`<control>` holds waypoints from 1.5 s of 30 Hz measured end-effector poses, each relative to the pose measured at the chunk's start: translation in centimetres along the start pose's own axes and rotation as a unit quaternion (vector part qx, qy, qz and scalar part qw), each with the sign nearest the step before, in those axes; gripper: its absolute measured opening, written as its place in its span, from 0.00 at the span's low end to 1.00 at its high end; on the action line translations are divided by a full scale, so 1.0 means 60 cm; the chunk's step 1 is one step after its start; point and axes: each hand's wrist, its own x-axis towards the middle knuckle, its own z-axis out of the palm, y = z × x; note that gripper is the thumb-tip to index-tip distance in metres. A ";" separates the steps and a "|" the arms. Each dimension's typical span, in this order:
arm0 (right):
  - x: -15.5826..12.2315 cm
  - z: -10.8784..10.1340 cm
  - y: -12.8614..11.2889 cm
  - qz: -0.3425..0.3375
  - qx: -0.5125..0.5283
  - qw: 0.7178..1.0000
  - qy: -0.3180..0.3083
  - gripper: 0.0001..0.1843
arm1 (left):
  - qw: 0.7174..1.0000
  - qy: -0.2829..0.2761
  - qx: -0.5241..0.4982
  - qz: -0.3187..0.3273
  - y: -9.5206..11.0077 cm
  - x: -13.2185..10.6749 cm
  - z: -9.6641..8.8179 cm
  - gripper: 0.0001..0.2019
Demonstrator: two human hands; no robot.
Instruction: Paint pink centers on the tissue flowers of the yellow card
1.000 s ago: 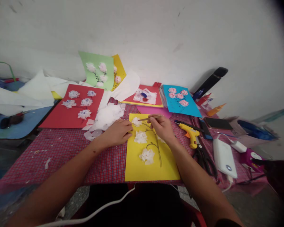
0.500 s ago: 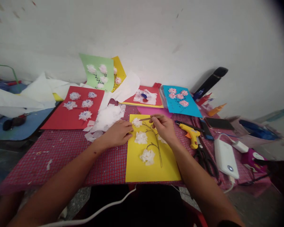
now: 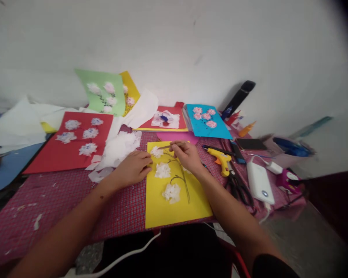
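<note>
Right hand (image 3: 188, 156) closed in a pinch on a thin stick (image 3: 167, 146), thumb and fingertips gripping its back end, tip pointing left at the topmost of 3 white tissue flowers (image 3: 162, 170) set along a drawn stem (image 3: 186, 189). Left hand (image 3: 133, 168) palm down, fingers loosely bent, holding nothing, resting on the left edge of the yellow sheet (image 3: 176, 210). Sheet flat on a red checked cloth (image 3: 60, 193), close to the front edge. Pile of white tissue (image 3: 117, 148) just left of that hand, red sheet (image 3: 55, 154) beyond it. Yellow glue gun (image 3: 220, 158), scissors (image 3: 238, 188) and white power bank (image 3: 258, 181) off to the right.
</note>
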 end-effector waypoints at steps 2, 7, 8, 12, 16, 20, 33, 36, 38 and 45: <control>0.002 0.002 0.006 -0.005 0.000 1.000 0.000 0.15 | 1.000 0.000 -0.006 0.006 -0.003 0.001 0.001 0.12; 0.003 0.005 0.014 -0.019 0.000 1.000 0.015 0.14 | 1.000 0.004 -0.021 0.012 -0.005 0.002 0.001 0.13; 0.003 0.004 0.013 -0.019 -0.003 1.000 0.014 0.14 | 1.000 0.004 -0.022 0.012 -0.005 0.002 0.001 0.13; 0.001 0.004 0.007 -0.018 -0.004 1.000 0.004 0.12 | 1.000 0.003 -0.014 0.014 -0.007 0.002 0.000 0.13; -0.004 0.005 -0.002 -0.043 -0.004 0.999 0.013 0.11 | 1.000 0.009 -0.008 0.015 -0.010 0.001 0.000 0.12; -0.011 0.005 -0.006 -0.107 -0.054 0.993 0.024 0.10 | 1.000 0.004 -0.005 0.016 -0.007 0.002 -0.003 0.12; -0.017 0.006 0.003 -0.213 -0.125 0.969 -0.007 0.16 | 0.995 0.062 -0.071 -0.028 0.014 0.009 -0.019 0.13; -0.018 0.004 -0.006 -0.271 -0.183 0.944 -0.028 0.17 | 0.957 0.109 -0.235 -0.133 0.031 0.015 -0.019 0.17; -0.019 0.006 -0.018 -0.306 -0.256 0.915 -0.056 0.18 | 0.885 0.137 -0.387 -0.219 0.044 0.019 -0.016 0.21; -0.037 0.027 -0.047 -0.368 -0.413 0.824 -0.121 0.19 | 0.696 0.141 -0.660 -0.244 0.077 0.029 -0.018 0.21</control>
